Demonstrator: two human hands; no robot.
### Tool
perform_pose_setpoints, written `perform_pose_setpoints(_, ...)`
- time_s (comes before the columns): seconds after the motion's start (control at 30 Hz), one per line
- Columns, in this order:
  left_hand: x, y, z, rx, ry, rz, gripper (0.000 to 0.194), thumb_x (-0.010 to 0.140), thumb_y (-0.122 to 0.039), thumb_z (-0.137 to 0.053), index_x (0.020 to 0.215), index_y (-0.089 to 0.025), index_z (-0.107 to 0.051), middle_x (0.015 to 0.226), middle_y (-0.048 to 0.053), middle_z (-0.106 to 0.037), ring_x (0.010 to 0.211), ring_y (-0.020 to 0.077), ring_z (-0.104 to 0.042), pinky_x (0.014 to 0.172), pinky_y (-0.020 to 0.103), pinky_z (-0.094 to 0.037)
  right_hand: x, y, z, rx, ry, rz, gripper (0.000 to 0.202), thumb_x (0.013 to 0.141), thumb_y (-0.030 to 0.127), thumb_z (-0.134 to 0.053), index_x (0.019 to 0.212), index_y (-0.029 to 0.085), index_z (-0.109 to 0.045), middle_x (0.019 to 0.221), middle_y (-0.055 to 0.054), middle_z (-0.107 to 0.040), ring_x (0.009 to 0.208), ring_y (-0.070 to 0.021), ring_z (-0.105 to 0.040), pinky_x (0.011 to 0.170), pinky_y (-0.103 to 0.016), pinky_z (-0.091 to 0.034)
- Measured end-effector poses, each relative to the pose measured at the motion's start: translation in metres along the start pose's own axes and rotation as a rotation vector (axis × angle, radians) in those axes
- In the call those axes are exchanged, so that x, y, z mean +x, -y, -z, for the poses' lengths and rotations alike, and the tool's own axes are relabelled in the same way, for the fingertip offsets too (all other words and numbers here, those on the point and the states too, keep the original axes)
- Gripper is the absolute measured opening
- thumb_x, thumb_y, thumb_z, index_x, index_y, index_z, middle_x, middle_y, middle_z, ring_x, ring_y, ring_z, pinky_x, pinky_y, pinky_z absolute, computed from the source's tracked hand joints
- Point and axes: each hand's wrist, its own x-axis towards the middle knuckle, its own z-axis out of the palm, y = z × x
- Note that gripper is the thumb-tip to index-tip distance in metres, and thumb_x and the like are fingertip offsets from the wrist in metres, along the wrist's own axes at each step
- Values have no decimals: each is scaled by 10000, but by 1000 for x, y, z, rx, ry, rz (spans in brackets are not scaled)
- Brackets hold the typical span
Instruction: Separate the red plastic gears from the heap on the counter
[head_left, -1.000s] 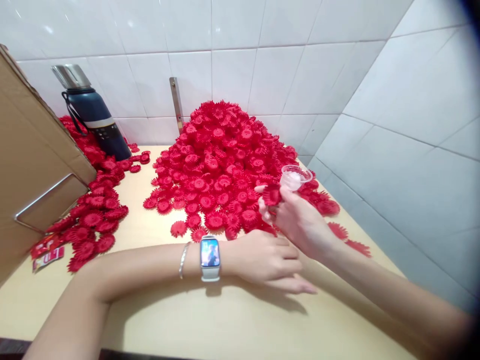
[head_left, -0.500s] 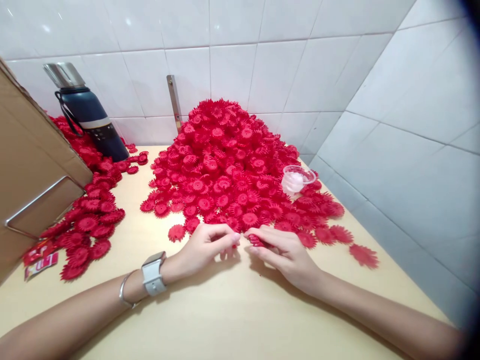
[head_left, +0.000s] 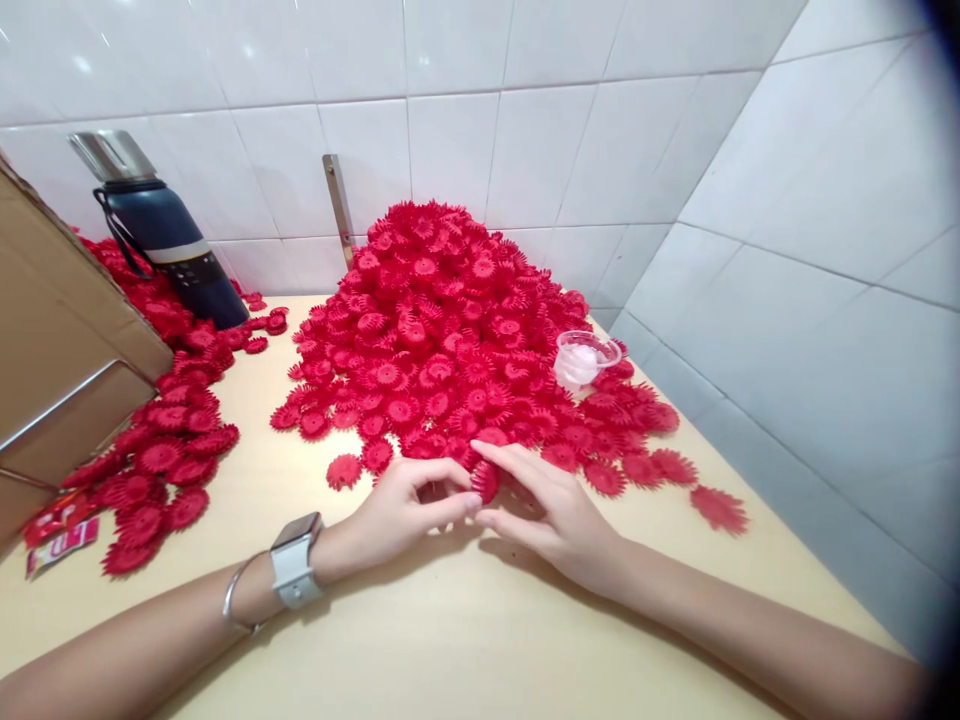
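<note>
Between my two hands is a small red fringed flower piece (head_left: 486, 482), standing on edge. My left hand (head_left: 409, 508), with a watch and bangle at its wrist, pinches the piece's left side between thumb and fingers. My right hand (head_left: 559, 512) curves around the other side, its thumb and forefinger spread apart above and below the piece. Whether its hidden fingers touch the piece, I cannot tell. Just behind my hands rises a big heap of similar red flower pieces (head_left: 427, 330).
A clear plastic cup (head_left: 581, 360) with whitish contents sits on the heap's right side. To the left are a dark blue bottle (head_left: 176, 240), a cardboard box (head_left: 67, 300), more red pieces (head_left: 161, 455) and small packets (head_left: 60, 535). Tiled walls (head_left: 787, 300) bound the table (head_left: 450, 640).
My right hand's fingers have spread from their closed grip on the red flower piece. The piece now shows at my left fingertips. The view has shifted slightly.
</note>
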Motion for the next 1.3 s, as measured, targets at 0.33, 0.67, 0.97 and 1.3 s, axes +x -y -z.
perform_pose_setpoints(0.33,2,4,3,70,-85,-38,304,865,-273,-413,632,-139,-557,612,-14,-539,589,102,-497,581,202,-384,2,4,5,109,55,-121,232,891,259,-378,949,178,-588,724,-42,-610,668,-166,-585,618,-270,-478)
perform_pose_setpoints(0.67,3,7,3,52,-128,-35,332,894,-278,-370,684,-129,-580,606,-10,-542,568,95,-489,552,192,-371,-1,-7,6,158,60,-104,374,861,259,-438,1225,183,-474,1092,-105,-611,887,-200,-600,752,-310,-480)
perform_pose_setpoints(0.97,2,5,3,43,-132,10,334,897,-295,-358,754,-129,-611,630,6,-570,579,105,-487,552,199,-373,3,-4,9,264,48,-165,241,899,274,-359,835,178,-571,681,-10,-570,624,-138,-537,598,-240,-423)
perform_pose_setpoints(1.3,3,6,2,53,-150,14,337,894,-303,-365,770,-133,-628,618,5,-571,580,107,-494,554,198,-378,3,-4,9,496,61,-311,304,922,350,-298,1116,218,-492,772,-12,-533,713,-139,-508,674,-271,-412)
